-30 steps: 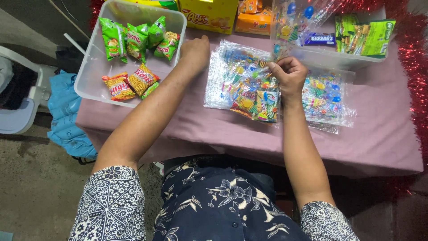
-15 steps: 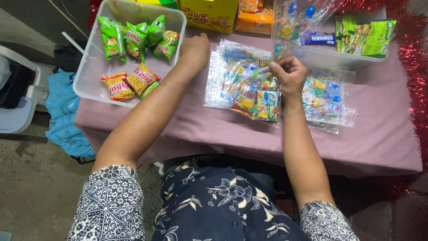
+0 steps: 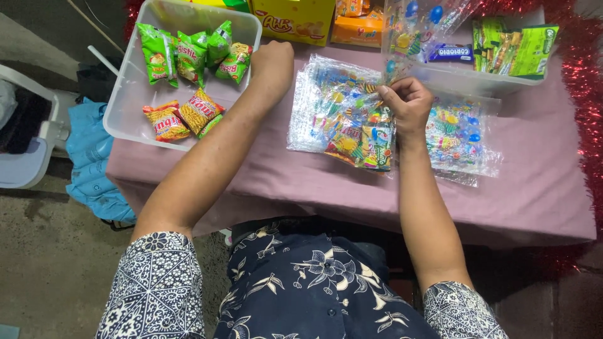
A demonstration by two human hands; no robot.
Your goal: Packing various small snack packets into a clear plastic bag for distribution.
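Note:
My left hand (image 3: 271, 63) rests as a closed fist on the mauve cloth, against the corner of a clear plastic tub (image 3: 125, 110). Nothing shows inside it. Green snack packets (image 3: 188, 53) lie in the tub just left of it. My right hand (image 3: 408, 103) pinches the edge of a clear printed plastic bag (image 3: 419, 28) that stands up from the fingers. Below that hand lies a filled bag of colourful snacks (image 3: 363, 143) on a stack of flat printed bags (image 3: 317, 107).
Orange snack packets (image 3: 179, 118) lie in the tub's near half. A yellow box (image 3: 295, 22) and an orange box (image 3: 355, 28) stand at the back. A white tray (image 3: 465, 78) holds green packets (image 3: 512, 47). More flat bags (image 3: 461, 135) lie right. A white chair (image 3: 25, 157) stands left.

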